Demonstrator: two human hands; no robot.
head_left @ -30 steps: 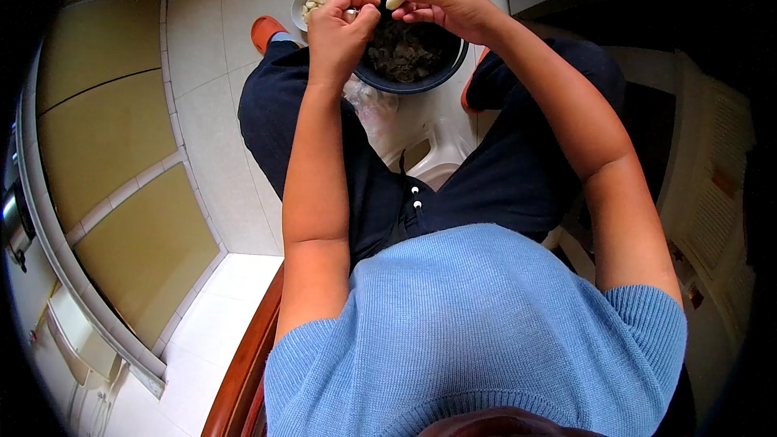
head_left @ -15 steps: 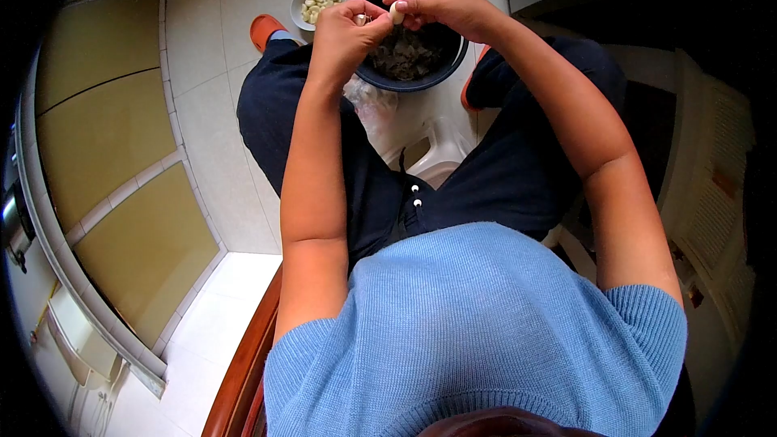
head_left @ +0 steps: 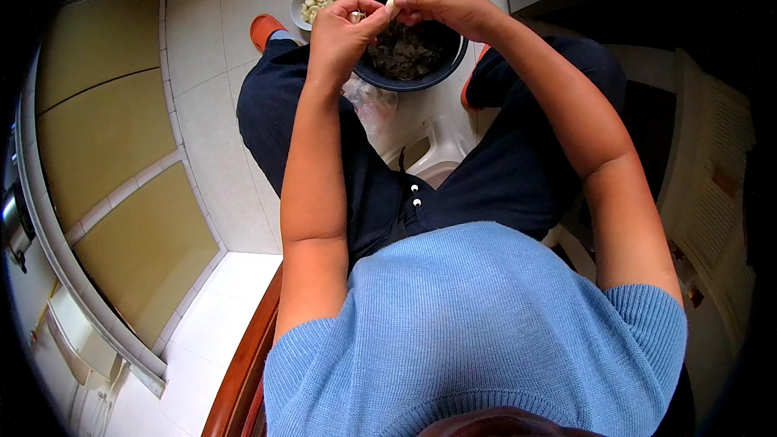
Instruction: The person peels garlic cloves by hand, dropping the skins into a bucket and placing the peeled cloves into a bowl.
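Note:
My right hand (head_left: 443, 6) pinches a pale garlic clove (head_left: 392, 6) between thumb and fingers. My left hand (head_left: 344, 32) is closed, its thumb and fingertip against the left side of that clove. A second whitish piece, apparently garlic (head_left: 356, 17), shows inside the curled left fingers, mostly hidden. Both hands are over a dark bucket (head_left: 411, 86) with dark, flaky scraps (head_left: 405, 54) in it. Just left of the bucket, a white bowl (head_left: 296, 10) holds several peeled garlic cloves (head_left: 317, 3).
A crumpled clear plastic bag (head_left: 372, 105) lies on the floor in front of the bucket, near a white plastic stool (head_left: 443, 150) between my legs. An orange shoe (head_left: 263, 30) is left of the bucket. Tan cabinet doors (head_left: 146, 267) line the left side.
The clove has shifted slightly up and left and tilted between my fingertips. My left hand has moved a little to the left. Bowl and bucket stay put.

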